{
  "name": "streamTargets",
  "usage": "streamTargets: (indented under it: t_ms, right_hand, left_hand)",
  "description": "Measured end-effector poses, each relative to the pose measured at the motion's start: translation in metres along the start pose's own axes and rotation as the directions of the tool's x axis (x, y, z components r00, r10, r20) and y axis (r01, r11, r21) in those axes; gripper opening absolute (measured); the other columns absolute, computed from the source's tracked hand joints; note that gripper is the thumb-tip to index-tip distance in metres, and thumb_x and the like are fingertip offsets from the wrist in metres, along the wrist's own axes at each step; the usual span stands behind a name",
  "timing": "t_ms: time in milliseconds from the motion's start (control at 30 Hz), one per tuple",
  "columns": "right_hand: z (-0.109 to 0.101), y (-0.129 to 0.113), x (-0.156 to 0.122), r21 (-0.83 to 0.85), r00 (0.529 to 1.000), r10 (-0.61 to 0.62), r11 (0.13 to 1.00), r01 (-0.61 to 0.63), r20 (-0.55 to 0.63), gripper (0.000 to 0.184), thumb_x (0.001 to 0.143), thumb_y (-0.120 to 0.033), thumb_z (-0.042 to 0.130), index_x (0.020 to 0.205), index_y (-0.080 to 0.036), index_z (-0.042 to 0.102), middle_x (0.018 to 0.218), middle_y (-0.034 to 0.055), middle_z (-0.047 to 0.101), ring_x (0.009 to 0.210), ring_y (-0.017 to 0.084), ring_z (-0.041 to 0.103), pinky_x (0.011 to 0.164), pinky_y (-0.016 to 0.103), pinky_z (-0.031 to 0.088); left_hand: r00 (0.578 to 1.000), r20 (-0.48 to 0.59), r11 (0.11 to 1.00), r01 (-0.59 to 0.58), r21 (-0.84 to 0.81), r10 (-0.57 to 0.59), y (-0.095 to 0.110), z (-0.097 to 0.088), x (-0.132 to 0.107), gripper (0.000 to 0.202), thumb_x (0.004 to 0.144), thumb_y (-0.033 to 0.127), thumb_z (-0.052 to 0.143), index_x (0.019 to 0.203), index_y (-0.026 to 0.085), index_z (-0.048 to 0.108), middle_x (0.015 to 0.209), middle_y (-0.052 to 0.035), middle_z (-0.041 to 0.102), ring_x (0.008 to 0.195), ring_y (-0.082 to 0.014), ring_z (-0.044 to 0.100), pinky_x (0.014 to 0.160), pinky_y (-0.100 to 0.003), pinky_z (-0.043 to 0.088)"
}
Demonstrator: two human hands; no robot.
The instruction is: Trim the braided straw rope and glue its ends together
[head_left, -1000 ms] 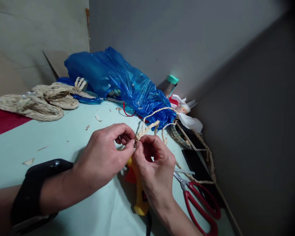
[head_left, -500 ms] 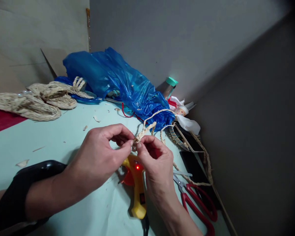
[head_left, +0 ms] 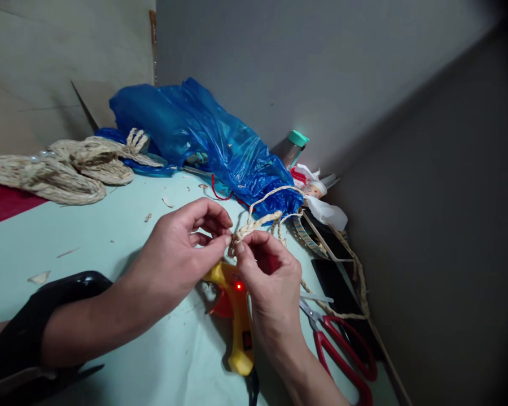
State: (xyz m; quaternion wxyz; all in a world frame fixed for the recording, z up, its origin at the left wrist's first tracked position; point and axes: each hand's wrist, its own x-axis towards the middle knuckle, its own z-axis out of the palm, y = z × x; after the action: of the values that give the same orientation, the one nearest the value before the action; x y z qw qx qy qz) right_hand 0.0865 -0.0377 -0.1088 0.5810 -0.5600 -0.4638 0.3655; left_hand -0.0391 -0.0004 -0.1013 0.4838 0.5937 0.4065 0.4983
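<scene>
My right hand (head_left: 275, 279) pinches the end of a pale braided straw cord (head_left: 249, 228) between thumb and fingertips. A short folded piece of the braid sticks up and to the right above the pinch. My left hand (head_left: 180, 256) is close beside the cord end, its thumb tip at the braid and its curled fingers slightly apart from the thumb. Whether the thumb touches the braid I cannot tell. Under both hands lies a yellow glue gun (head_left: 239, 332) with a red light on and an orange trigger.
Red-handled scissors (head_left: 347, 349) lie at the right, beside a dark flat object (head_left: 328, 276). A blue plastic bag (head_left: 203, 135) fills the back, with a green-capped bottle (head_left: 294, 148) behind it. Woven straw slippers (head_left: 59, 169) sit at the left. Straw scraps dot the pale green tabletop (head_left: 152, 338).
My left fingertips have parted from the thumb and moved slightly up, off the cord end. The folded braid leans further right; my right hand keeps its pinch.
</scene>
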Motion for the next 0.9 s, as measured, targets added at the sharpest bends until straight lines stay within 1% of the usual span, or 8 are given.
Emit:
streamTargets:
  t_ms: [100,167,233,333,467,600,767,900]
  right_hand:
    - [-0.001,0.001,-0.001,-0.014,1.000,0.010,1.000,-0.010,-0.002,0.011,0.073,-0.029,0.071,0.073,-0.019,0.065,0.056,-0.0067,0.047,0.052,0.009,0.039,0.050,0.022,0.037]
    - [-0.002,0.002,-0.001,0.019,0.999,0.038,0.999,-0.038,0.001,0.012,0.073,-0.030,0.073,0.073,-0.019,0.067,0.057,-0.0061,0.050,0.053,0.009,0.041,0.052,0.022,0.037]
    - [-0.003,0.003,-0.001,0.107,0.996,0.086,0.990,-0.088,0.020,0.015,0.073,-0.031,0.075,0.074,-0.018,0.068,0.060,-0.0057,0.052,0.054,0.008,0.041,0.052,0.022,0.036]
    - [-0.005,0.005,0.000,0.260,0.984,0.162,0.949,-0.178,0.080,0.019,0.072,-0.031,0.080,0.074,-0.018,0.067,0.062,-0.0061,0.054,0.050,0.005,0.035,0.048,0.020,0.029]
    - [-0.006,0.006,-0.001,0.343,0.973,0.198,0.912,-0.226,0.115,0.019,0.072,-0.030,0.083,0.074,-0.017,0.068,0.059,-0.0079,0.051,0.048,0.004,0.027,0.045,0.019,0.022]
    - [-0.003,0.005,-0.003,0.339,0.975,0.206,0.914,-0.224,0.089,0.019,0.070,-0.029,0.082,0.074,-0.017,0.067,0.060,-0.0068,0.054,0.049,0.005,0.031,0.046,0.019,0.026]
    - [0.000,0.001,-0.005,0.287,0.981,0.186,0.938,-0.194,0.055,0.019,0.071,-0.032,0.080,0.074,-0.018,0.067,0.060,-0.0062,0.054,0.049,0.006,0.037,0.047,0.019,0.033]
    - [0.002,0.000,-0.007,0.245,0.987,0.159,0.956,-0.159,0.022,0.016,0.072,-0.031,0.079,0.074,-0.019,0.068,0.061,-0.0056,0.055,0.051,0.007,0.040,0.050,0.020,0.037]
  left_hand:
    - [0.999,-0.018,0.999,-0.041,0.025,0.041,-0.001,0.001,-0.001,0.009,0.074,0.017,0.064,0.079,0.022,0.060,0.078,0.0037,0.062,0.072,-0.0126,0.063,0.064,-0.021,0.054]
    - [0.997,-0.023,0.996,-0.072,0.043,0.073,-0.003,0.001,-0.001,0.009,0.075,0.015,0.063,0.080,0.023,0.060,0.079,0.0036,0.063,0.074,-0.0125,0.064,0.069,-0.022,0.054]
    - [0.995,-0.021,0.994,-0.100,0.054,0.101,-0.004,0.000,-0.002,0.009,0.077,0.015,0.063,0.080,0.023,0.060,0.079,0.0037,0.064,0.077,-0.0126,0.065,0.073,-0.022,0.054]
    - [0.993,-0.008,0.991,-0.116,0.062,0.116,-0.005,-0.001,-0.002,0.008,0.079,0.016,0.065,0.081,0.023,0.060,0.080,0.0038,0.064,0.078,-0.0131,0.066,0.074,-0.023,0.054]
    - [0.990,-0.011,0.985,-0.136,0.106,0.138,-0.005,-0.001,-0.003,0.010,0.081,0.016,0.064,0.080,0.024,0.058,0.079,0.0043,0.063,0.078,-0.0138,0.066,0.075,-0.024,0.054]
    - [0.983,-0.031,0.961,-0.169,0.220,0.180,-0.007,-0.002,-0.006,0.011,0.082,0.015,0.061,0.080,0.025,0.058,0.080,0.0038,0.064,0.080,-0.0153,0.066,0.075,-0.026,0.053]
    - [0.969,-0.011,0.912,-0.226,0.343,0.245,-0.007,-0.001,-0.009,0.012,0.084,0.015,0.059,0.084,0.026,0.058,0.083,0.0038,0.067,0.082,-0.0155,0.066,0.077,-0.025,0.052]
    - [0.947,-0.016,0.858,-0.284,0.429,0.321,-0.006,-0.001,-0.010,0.012,0.084,0.015,0.058,0.083,0.026,0.057,0.079,0.0048,0.067,0.075,-0.0138,0.066,0.072,-0.023,0.051]
